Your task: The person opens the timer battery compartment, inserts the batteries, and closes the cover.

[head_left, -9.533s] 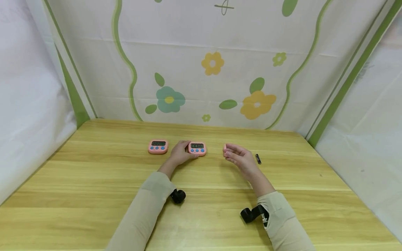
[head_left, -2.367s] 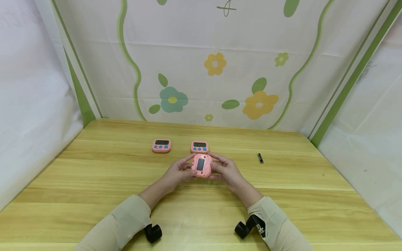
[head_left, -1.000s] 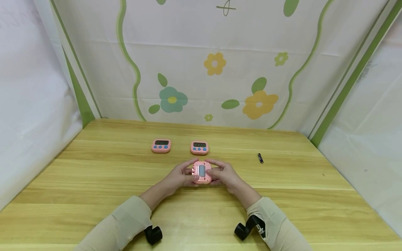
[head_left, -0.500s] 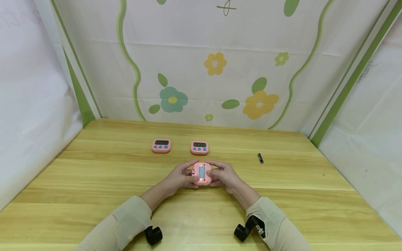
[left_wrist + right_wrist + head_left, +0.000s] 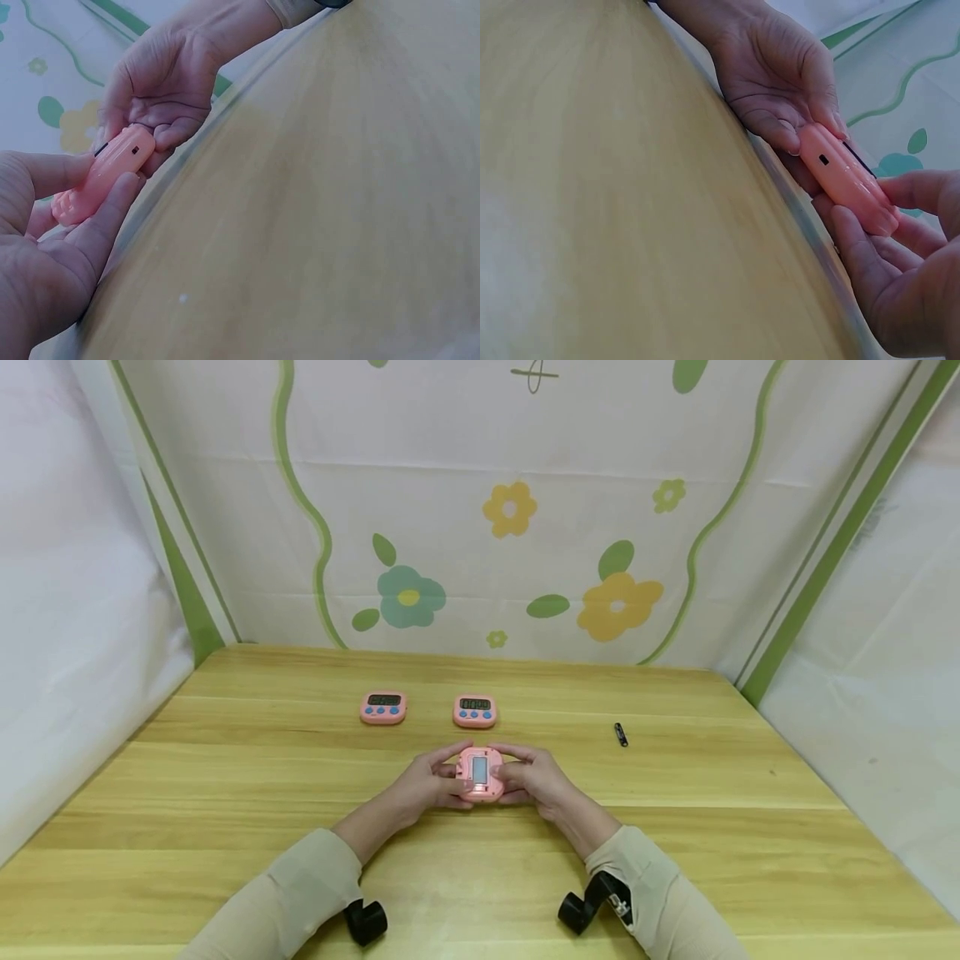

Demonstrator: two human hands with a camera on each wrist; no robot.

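Observation:
Between both hands a pink digital timer (image 5: 480, 768) is held, its back with a pale grey rectangle facing up toward the head camera. My left hand (image 5: 422, 789) grips its left edge, thumb on the back and fingers along the far and near sides. On the right edge my right hand (image 5: 543, 785) pinches it, thumb near the grey rectangle. In the left wrist view the timer (image 5: 109, 172) shows edge-on, with a small dark slot in its side. The right wrist view shows the timer (image 5: 847, 180) edge-on too. Its front is hidden.
Two more pink timers, one on the left (image 5: 384, 708) and one at the middle (image 5: 475, 712), lie face up beyond the hands, with dark displays and blue buttons. A small black battery (image 5: 621, 735) lies on the wooden table (image 5: 675, 860) to the right. Flowered fabric (image 5: 510, 560) rises behind.
Earlier, my left hand was at the middle timer and my right held a pink thing off to its right. Both hands then came together on a timer and drew it nearer. Lately they barely move.

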